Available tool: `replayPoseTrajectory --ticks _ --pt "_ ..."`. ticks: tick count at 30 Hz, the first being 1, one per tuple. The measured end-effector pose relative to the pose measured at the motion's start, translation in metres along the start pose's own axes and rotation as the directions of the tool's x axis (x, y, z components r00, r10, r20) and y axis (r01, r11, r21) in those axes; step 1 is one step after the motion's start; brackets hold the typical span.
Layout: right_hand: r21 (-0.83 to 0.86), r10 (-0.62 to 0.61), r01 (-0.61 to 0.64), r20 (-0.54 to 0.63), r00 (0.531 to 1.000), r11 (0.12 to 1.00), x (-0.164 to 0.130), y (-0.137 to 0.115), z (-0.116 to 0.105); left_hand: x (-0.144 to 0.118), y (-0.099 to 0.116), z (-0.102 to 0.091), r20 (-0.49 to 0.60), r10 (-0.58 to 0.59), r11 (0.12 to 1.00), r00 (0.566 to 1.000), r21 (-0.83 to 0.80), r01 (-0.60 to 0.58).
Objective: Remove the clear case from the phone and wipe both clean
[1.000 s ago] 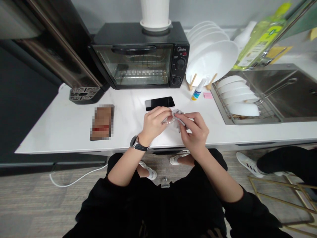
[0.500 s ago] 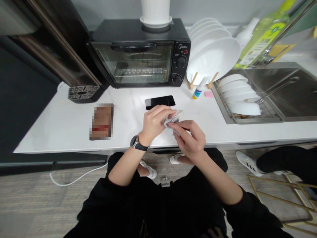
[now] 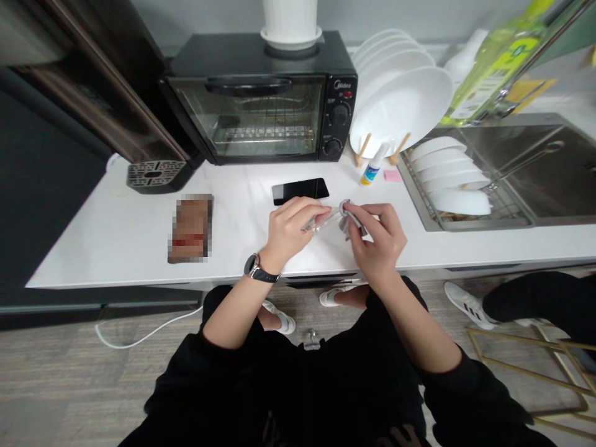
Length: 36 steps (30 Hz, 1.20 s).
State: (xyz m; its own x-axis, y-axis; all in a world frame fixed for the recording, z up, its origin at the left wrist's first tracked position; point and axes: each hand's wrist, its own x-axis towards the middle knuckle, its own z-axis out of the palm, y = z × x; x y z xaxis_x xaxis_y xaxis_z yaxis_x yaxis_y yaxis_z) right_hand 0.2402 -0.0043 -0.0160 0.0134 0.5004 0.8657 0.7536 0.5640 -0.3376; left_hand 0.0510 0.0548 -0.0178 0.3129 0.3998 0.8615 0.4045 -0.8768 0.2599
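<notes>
Left hand [image 3: 289, 231]: closed in a pinch on one end of a small clear object, possibly a pair of glasses, held just above the counter's front edge; a dark watch [image 3: 255, 269] sits on its wrist.
Right hand [image 3: 378, 237]: fingers closed on a small grey cloth [image 3: 349, 214], pressing it against the other end of the clear object.
Clear object [image 3: 323, 220]: spans the gap between the two hands, over the middle of the white counter [image 3: 116, 242], close to its front edge; too small and see-through to identify with certainty.
Progress: judging by the grip, the wiping is under way, with the cloth bunched at the object's right end; how much of it is already clean cannot be told, and the part under the left fingers looks not yet reached.
Phone [image 3: 300, 190]: lies flat, screen dark, just behind the hands toward the counter's middle.
Spray bottle [image 3: 371, 173]: small, white with a blue label, standing near the back right of the counter, beside a pink pad [image 3: 392, 176].
Toaster oven [image 3: 261, 102]: black, along the back edge, door shut, a white pot [image 3: 289, 22] on top.
Plates [image 3: 400, 105]: white, upright in a wooden rack at the back right; more bowls [image 3: 454, 180] in the sink rack.
Blurred item [image 3: 190, 227]: brownish, flat, toward the counter's left front.
Another person: a leg and a white shoe [image 3: 468, 305] show on the floor at right.
</notes>
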Motion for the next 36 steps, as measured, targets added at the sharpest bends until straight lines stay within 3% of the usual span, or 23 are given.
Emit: replayPoseTrajectory --ticks 9,15,19,25,30,36 --pt "0.171 -0.084 0.064 0.115 0.99 0.983 -0.01 -0.044 0.005 -0.006 -0.001 -0.003 0.044 -0.055 0.997 0.998 -0.051 0.057" --pt "0.154 -0.133 0.117 0.096 0.987 0.981 -0.006 -0.03 0.003 -0.004 -0.001 -0.002 0.018 -0.021 0.999 1.0 -0.037 0.022" --pt "0.06 -0.057 0.055 0.029 0.998 0.997 0.0 -0.013 0.0 -0.001 0.0 -0.001 0.005 0.006 1.0 1.0 0.024 -0.006" --pt "0.012 0.015 -0.015 0.026 1.0 1.0 0.003 -0.001 -0.001 0.001 0.001 0.0 0.0 -0.001 1.0 1.0 0.007 0.001" --pt "0.036 0.033 -0.033 -0.003 0.999 0.999 0.003 -0.008 0.001 0.0 0.0 0.0 -0.001 -0.001 1.0 1.0 0.009 0.001" --pt "0.186 -0.071 0.055 0.081 0.994 0.981 -0.005 -0.032 0.004 -0.004 -0.002 -0.001 0.022 -0.019 1.0 1.0 -0.01 0.019"
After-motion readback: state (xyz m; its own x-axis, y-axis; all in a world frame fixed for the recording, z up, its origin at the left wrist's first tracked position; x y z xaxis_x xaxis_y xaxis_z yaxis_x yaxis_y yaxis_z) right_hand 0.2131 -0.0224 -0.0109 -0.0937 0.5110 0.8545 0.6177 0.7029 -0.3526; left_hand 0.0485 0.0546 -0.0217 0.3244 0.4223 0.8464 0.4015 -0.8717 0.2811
